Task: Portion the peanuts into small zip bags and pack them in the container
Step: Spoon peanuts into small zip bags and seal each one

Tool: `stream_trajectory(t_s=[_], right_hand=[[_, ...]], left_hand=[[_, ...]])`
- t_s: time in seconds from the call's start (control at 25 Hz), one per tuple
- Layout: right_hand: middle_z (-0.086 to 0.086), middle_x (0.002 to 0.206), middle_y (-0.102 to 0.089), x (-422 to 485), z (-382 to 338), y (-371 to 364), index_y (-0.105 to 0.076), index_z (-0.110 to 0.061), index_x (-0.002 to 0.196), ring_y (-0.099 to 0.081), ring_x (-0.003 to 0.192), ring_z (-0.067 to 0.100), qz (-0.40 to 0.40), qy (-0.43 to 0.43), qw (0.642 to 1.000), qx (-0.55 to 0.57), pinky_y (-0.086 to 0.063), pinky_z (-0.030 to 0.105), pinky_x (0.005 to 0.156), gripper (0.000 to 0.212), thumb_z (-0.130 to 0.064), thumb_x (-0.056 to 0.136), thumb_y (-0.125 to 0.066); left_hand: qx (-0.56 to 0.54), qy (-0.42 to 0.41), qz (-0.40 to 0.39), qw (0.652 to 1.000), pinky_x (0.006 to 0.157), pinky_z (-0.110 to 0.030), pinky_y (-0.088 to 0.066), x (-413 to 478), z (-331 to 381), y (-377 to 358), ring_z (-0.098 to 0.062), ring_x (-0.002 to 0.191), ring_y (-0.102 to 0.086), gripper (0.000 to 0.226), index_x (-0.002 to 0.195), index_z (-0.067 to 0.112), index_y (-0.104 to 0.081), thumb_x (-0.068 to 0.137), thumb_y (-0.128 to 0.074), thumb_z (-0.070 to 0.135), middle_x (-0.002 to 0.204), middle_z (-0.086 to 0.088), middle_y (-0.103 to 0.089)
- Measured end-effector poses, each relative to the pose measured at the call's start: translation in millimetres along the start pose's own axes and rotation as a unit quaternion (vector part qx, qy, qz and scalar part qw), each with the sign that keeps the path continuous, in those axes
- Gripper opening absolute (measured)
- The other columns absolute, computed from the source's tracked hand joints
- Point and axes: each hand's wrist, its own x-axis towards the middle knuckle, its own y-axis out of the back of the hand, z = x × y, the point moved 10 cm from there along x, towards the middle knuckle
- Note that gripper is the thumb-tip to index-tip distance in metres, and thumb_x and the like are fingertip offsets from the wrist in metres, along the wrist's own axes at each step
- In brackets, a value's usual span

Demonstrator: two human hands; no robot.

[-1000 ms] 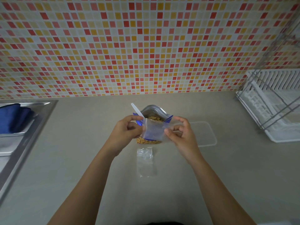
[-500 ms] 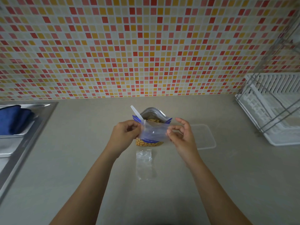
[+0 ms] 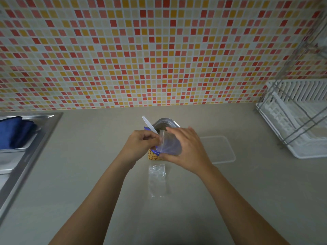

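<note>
Head view shows you holding 1 small zip bag [image 3: 170, 145] up against the front of the peanut pouch [image 3: 153, 157]. Your left hand [image 3: 139, 145] pinches one edge of the bag between thumb and curled fingers [image 3: 150, 138]. Your right hand [image 3: 187, 151] wraps the rest of it, fingers over the top and thumb underneath. Both sets of fingers are closed narrow on this 1 bag and hold nothing else.

You look to be parting the bag's mouth before filling, though I cannot tell whether the seal is open yet.

Slide the 2 lips against each other with your left thumb and forefinger rather than tugging the whole film, which is thin and will likely slip. Move your right fingers down onto the bag's body so the mouth stays free, and turn the mouth upward.

The pouch stands directly behind your fingers with the white spoon [image 3: 148, 124] leaning out of it just beyond your left fingers, so keep your knuckles from tipping it.

The container [image 3: 223, 149] lies on the desk [image 3: 88, 165] just outside your right fingers. A spare bag [image 3: 157, 179] lies flat below both hands, nearer you.
</note>
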Motion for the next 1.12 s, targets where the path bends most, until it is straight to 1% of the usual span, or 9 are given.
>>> stream_trajectory(t_s=[0.08, 0.16, 0.24, 0.32, 0.4, 0.56, 0.72, 0.92, 1.12], right_hand=[[-0.006, 0.114, -0.064, 0.6, 0.6, -0.6, -0.056, -0.021, 0.119, -0.055, 0.105, 0.010, 0.001, 0.002, 1.000, 0.013, -0.028, 0.025, 0.104, 0.073, -0.065, 0.061, -0.064], [-0.007, 0.106, -0.066, 2.4, -1.1, 2.3, -0.060, -0.020, 0.112, -0.054, 0.097, 0.005, 0.010, 0.012, 0.999, 0.031, -0.037, 0.028, 0.096, 0.065, -0.060, 0.063, -0.066], [-0.008, 0.104, -0.066, 3.3, 1.6, 3.5, -0.060, -0.020, 0.112, -0.047, 0.092, -0.004, 0.013, 0.003, 0.998, 0.066, -0.040, 0.030, 0.092, 0.060, -0.053, 0.063, -0.073], [-0.008, 0.107, -0.064, 4.2, 6.7, -0.8, -0.055, -0.020, 0.121, -0.038, 0.094, -0.011, -0.011, -0.019, 0.995, 0.096, -0.037, 0.028, 0.096, 0.070, -0.050, 0.061, -0.078], [-0.009, 0.107, -0.062, 4.3, 5.8, -3.9, -0.053, -0.021, 0.125, -0.033, 0.095, -0.013, -0.020, -0.013, 0.996, 0.083, -0.033, 0.026, 0.096, 0.077, -0.056, 0.060, -0.075], [-0.013, 0.106, -0.061, 4.6, 2.1, -1.1, -0.057, -0.023, 0.114, -0.040, 0.094, -0.010, -0.009, -0.006, 0.996, 0.088, -0.032, 0.022, 0.091, 0.063, -0.052, 0.060, -0.076], [-0.014, 0.104, -0.063, 4.1, 1.9, -5.2, -0.058, -0.028, 0.109, -0.053, 0.098, 0.000, -0.018, -0.008, 0.995, 0.101, -0.030, 0.016, 0.092, 0.055, -0.051, 0.062, -0.076], [-0.016, 0.104, -0.063, 3.4, 1.5, -5.6, -0.057, -0.030, 0.108, -0.054, 0.098, -0.001, -0.020, -0.016, 0.993, 0.114, -0.034, 0.019, 0.093, 0.052, -0.052, 0.064, -0.075], [-0.017, 0.104, -0.064, 2.9, 0.1, -4.4, -0.058, -0.030, 0.107, -0.053, 0.097, -0.003, -0.022, -0.013, 0.994, 0.104, -0.035, 0.024, 0.095, 0.053, -0.057, 0.064, -0.071]], left_hand=[[0.004, 0.004, 0.002, 1.000, 0.049, -0.005, -0.041, 0.6, -1.9, -0.6, 0.003, 0.047, -0.053, 0.015, 0.073, 0.008, -0.071, 0.078, -0.059, 0.000, 0.065, -0.003, -0.064], [0.011, 0.012, 0.002, 1.000, 0.050, -0.005, -0.041, 3.4, -6.0, -0.4, 0.004, 0.048, -0.053, 0.014, 0.072, 0.009, -0.072, 0.078, -0.061, 0.002, 0.064, 0.000, -0.064], [0.017, 0.020, 0.000, 1.000, 0.051, -0.006, -0.042, 5.8, -9.9, -0.4, 0.005, 0.048, -0.053, 0.014, 0.074, 0.009, -0.072, 0.078, -0.061, 0.002, 0.063, 0.002, -0.064], [0.027, 0.015, -0.007, 1.000, 0.055, -0.007, -0.045, 8.7, -10.9, -1.8, 0.004, 0.051, -0.055, 0.017, 0.074, 0.010, -0.072, 0.078, -0.058, 0.001, 0.065, 0.001, -0.065], [0.034, 0.005, -0.009, 0.999, 0.060, -0.010, -0.047, 9.6, -10.5, -1.4, 0.003, 0.054, -0.057, 0.017, 0.074, 0.010, -0.072, 0.078, -0.058, 0.001, 0.067, 0.000, -0.066], [0.037, -0.009, -0.009, 0.999, 0.062, -0.011, -0.048, 10.1, -8.1, -0.8, 0.002, 0.056, -0.058, 0.013, 0.077, 0.011, -0.073, 0.080, -0.061, 0.007, 0.070, -0.002, -0.068], [0.025, -0.033, -0.003, 0.999, 0.060, -0.010, -0.049, 12.1, -4.1, -2.1, -0.001, 0.059, -0.060, 0.010, 0.081, 0.013, -0.073, 0.082, -0.064, 0.009, 0.078, -0.012, -0.070], [0.046, -0.054, 0.025, 0.997, 0.068, -0.028, -0.050, 11.8, -2.7, -0.4, -0.016, 0.066, -0.060, 0.013, 0.076, 0.017, -0.072, 0.082, -0.063, 0.010, 0.079, -0.020, -0.070], [0.056, -0.055, 0.003, 0.997, 0.069, -0.030, -0.050, 10.6, -3.3, -4.0, -0.017, 0.067, -0.061, 0.012, 0.076, 0.015, -0.073, 0.082, -0.063, 0.015, 0.077, -0.016, -0.070]])
